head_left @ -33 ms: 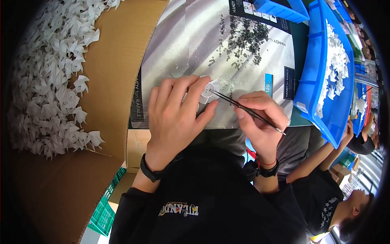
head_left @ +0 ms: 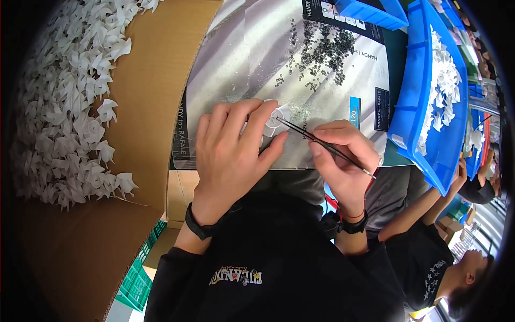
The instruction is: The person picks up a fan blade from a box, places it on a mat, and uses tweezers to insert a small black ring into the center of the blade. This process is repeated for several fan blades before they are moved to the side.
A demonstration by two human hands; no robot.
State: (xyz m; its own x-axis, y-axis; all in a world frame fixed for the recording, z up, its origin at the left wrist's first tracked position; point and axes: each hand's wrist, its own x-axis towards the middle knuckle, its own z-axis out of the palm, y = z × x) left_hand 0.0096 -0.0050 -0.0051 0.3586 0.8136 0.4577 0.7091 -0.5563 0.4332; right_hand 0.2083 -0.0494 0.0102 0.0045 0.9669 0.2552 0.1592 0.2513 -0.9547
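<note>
"What's in the middle?"
"One pair of tweezers (head_left: 307,134) — plus one left hand (head_left: 228,142) and one right hand (head_left: 346,153), each with one black wristband (head_left: 198,228)."
"Black rings (head_left: 335,48)?"
"Dozens upon dozens."
"White pieces (head_left: 61,139)?"
"Past counting, in one cardboard box (head_left: 153,64) and one big blue bin (head_left: 445,145)."

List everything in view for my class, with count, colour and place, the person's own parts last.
Tweezers: one, black, in the right hand
White piece: one, white, at the tweezer tips
Rings: many, black, on the sheet
Sheet: one, grey-white, printed, centre
Box: one, brown, left, full of white pieces
Large tray: one, blue, right, holding white pieces
Small tray: one, blue, top
Crate: one, green, lower left
Co-worker: one, black shirt, lower right
Far-right background: too cluttered to count
Wristbands: two, black, wrists
Hands: two, bare, left and right, centre
</note>
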